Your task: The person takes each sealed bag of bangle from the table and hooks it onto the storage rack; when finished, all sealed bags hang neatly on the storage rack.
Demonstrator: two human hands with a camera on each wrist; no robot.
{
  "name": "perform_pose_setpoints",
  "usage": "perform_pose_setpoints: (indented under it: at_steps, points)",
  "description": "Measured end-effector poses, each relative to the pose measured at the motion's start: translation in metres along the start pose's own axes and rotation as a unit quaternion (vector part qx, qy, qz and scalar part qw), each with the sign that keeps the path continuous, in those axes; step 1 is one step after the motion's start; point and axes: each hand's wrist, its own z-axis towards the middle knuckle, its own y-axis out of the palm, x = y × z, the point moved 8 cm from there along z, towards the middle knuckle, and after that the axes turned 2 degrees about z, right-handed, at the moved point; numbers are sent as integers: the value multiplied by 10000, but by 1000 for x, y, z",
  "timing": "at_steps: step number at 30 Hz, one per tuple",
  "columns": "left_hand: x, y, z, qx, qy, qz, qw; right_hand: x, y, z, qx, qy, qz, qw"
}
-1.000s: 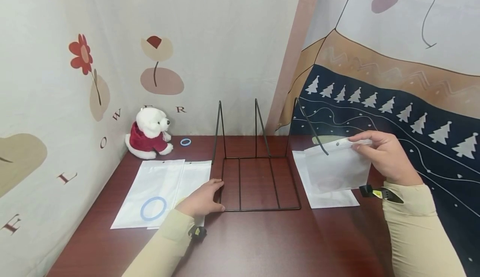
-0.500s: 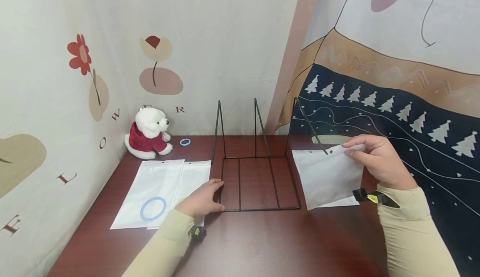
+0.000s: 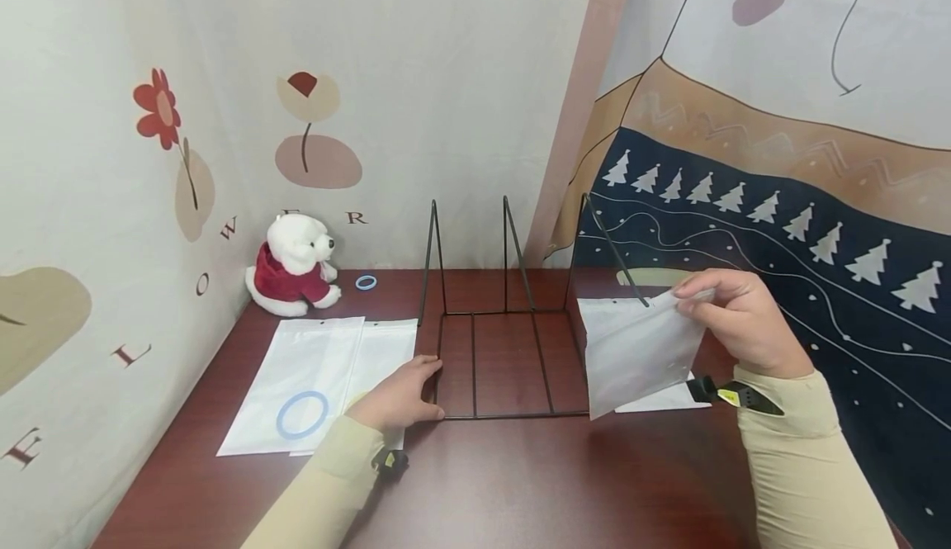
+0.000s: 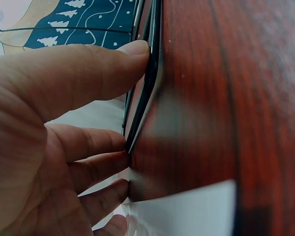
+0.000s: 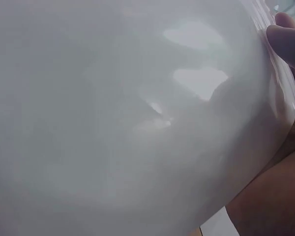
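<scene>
In the head view, my left hand [image 3: 396, 394] touches the left side of a black wire rack [image 3: 513, 416] near its front corner. The left wrist view shows the thumb and fingertips spread along the rack's wire [image 4: 150, 81]. My right hand [image 3: 750, 322] pinches the upper right corner of a white translucent bag [image 3: 642, 355], which hangs tilted beside the rack's right side, its top edge by the right upright's wire end. In the right wrist view the bag [image 5: 113, 128] fills most of the picture, with the right hand [image 5: 280, 172] at the right edge. Another white bag [image 3: 669, 399] lies partly hidden beneath.
Two overlapping white bags [image 3: 297, 367] lie left of the rack, one with a blue ring [image 3: 302, 415] showing. Behind them are a white plush bear [image 3: 293, 268] in red and a small blue ring [image 3: 366, 282]. Printed curtains [image 3: 446, 78] stand behind the table [image 3: 520, 491].
My right hand has moved left with the pinched bag, which now hangs closer to the rack and covers more of the bag beneath. My left hand has stayed at the rack.
</scene>
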Motion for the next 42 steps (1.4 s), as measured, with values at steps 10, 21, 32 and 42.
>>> perform_pose_setpoints:
  at_steps: [10, 21, 32, 42]
  points:
    - [-1, 2, 1, -14, -6, 4, 10000, -6, 9, -2, -70, 36, 37, 10000]
    - [-2, 3, 2, -1, 36, 15, 10000, -12, 15, -1, -382, -342, 535, 9973]
    - [-1, 2, 1, -23, 66, 27, 10000, -11, 15, 2, 19, -292, 597, 9978]
    - [-2, 2, 2, -29, 40, 31, 10000, -6, 14, 3, 232, -159, 443, 9986]
